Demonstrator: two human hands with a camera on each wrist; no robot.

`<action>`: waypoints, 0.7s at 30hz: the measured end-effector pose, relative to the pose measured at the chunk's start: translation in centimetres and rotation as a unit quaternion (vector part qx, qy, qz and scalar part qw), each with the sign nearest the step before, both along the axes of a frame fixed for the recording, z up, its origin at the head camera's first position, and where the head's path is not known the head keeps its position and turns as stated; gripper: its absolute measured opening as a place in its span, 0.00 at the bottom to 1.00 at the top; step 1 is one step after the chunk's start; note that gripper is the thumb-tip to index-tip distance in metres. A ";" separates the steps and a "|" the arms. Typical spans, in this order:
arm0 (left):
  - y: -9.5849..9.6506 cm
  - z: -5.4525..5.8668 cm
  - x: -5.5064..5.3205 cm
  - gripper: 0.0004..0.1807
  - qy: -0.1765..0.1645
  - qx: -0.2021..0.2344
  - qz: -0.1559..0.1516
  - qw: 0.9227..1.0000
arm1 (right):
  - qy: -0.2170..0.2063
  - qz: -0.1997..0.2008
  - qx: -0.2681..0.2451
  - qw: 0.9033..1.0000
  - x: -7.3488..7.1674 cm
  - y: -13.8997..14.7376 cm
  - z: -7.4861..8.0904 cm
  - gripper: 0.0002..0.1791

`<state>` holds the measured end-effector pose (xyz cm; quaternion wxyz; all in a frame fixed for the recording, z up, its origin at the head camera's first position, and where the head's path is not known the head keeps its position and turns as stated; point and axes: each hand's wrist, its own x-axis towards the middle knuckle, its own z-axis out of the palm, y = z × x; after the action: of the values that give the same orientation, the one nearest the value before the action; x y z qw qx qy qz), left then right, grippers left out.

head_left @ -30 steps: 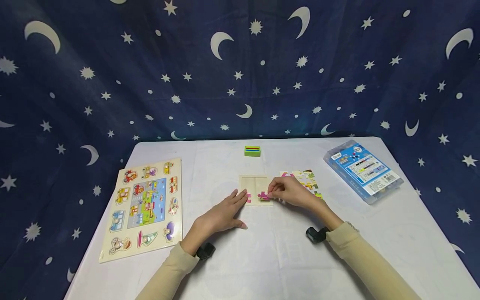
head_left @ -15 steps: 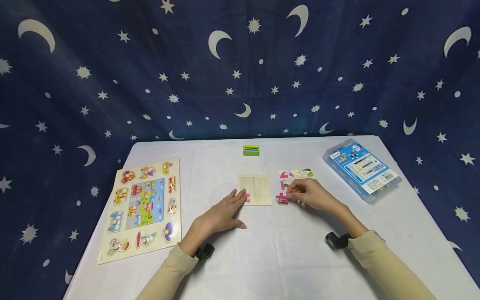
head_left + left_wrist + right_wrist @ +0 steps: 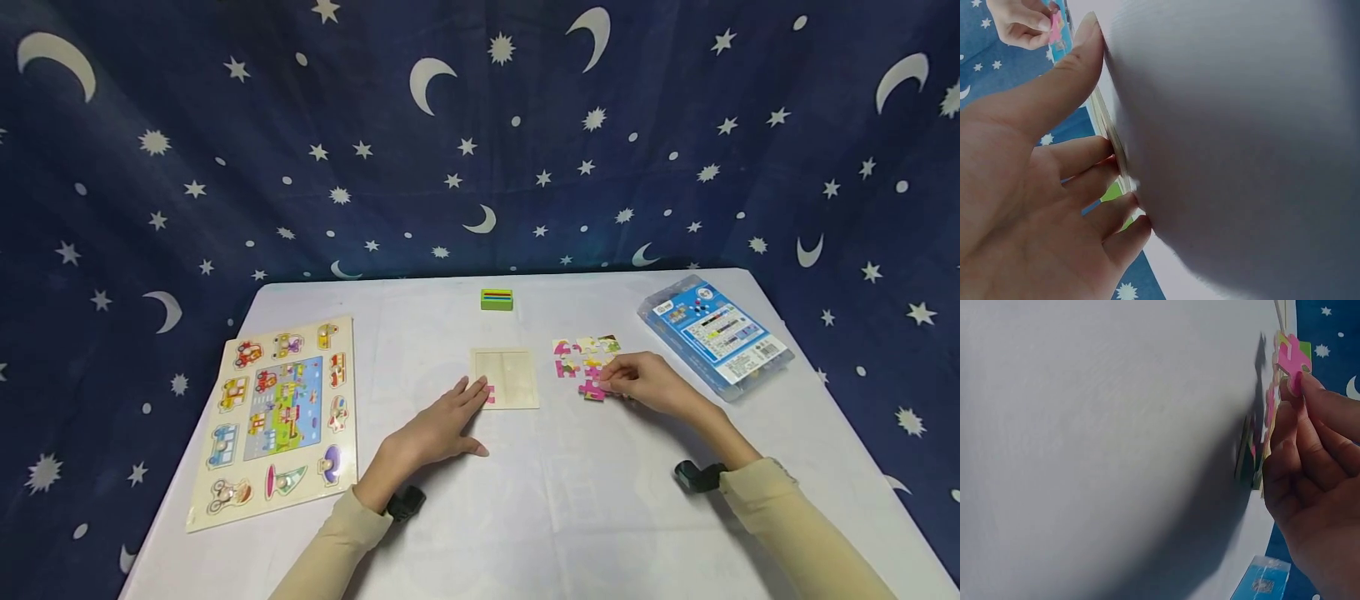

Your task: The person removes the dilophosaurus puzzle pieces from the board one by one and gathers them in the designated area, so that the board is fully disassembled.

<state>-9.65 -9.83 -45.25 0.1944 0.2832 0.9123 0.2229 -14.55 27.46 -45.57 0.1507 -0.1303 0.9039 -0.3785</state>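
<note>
My right hand (image 3: 648, 383) pinches a pink jigsaw piece (image 3: 592, 392) between thumb and fingertips, raised off the table in the right wrist view. Behind and below it lie several other jigsaw pieces (image 3: 566, 367), pink, yellow and green, some hidden by the hand. My left hand (image 3: 435, 425) has its fingers extended, the fingertips resting on the lower left corner of a shallow wooden puzzle tray (image 3: 517, 375). One pink piece (image 3: 491, 394) sits in that corner of the tray, partly covered by the fingers.
A large wooden peg puzzle board (image 3: 347, 450) with vehicle pictures lies at the left. At the right is a clear plastic box (image 3: 720, 333) with a blue label. A small green block-shaped box (image 3: 497, 300) stands at the back, before a starry curtain (image 3: 360, 208).
My right hand has moved from over the wooden tray rightward to the loose pieces, carrying the pink jigsaw piece. The left hand stays on the tray. The view has shifted slightly.
</note>
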 end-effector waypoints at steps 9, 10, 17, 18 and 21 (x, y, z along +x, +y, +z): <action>0.0 0.2 0.0 0.52 -0.001 0.006 0.002 1.000 | -0.006 0.003 0.013 1.000 -0.4 0.6 0.1 0.06; 0.0 0.1 0.0 0.52 -0.002 0.004 0.002 1.000 | -0.008 0.001 0.015 1.000 -0.5 0.6 0.1 0.06; 0.0 0.0 0.0 0.52 -0.002 0.002 0.005 1.000 | -0.005 -0.009 0.038 0.999 -0.7 0.5 -0.3 0.07; 0.0 0.0 0.0 0.52 -0.002 0.001 0.005 1.000 | -0.001 -0.010 0.043 0.999 -0.7 0.5 -0.4 0.07; 0.0 -0.1 0.0 0.52 -0.002 0.000 0.004 1.000 | 0.013 -0.015 0.054 0.998 -0.7 0.5 -0.6 0.06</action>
<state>-9.65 -9.83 -45.32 0.1957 0.2794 0.9130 0.2239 -15.29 27.97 -46.18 0.1395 -0.1130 0.9269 -0.3297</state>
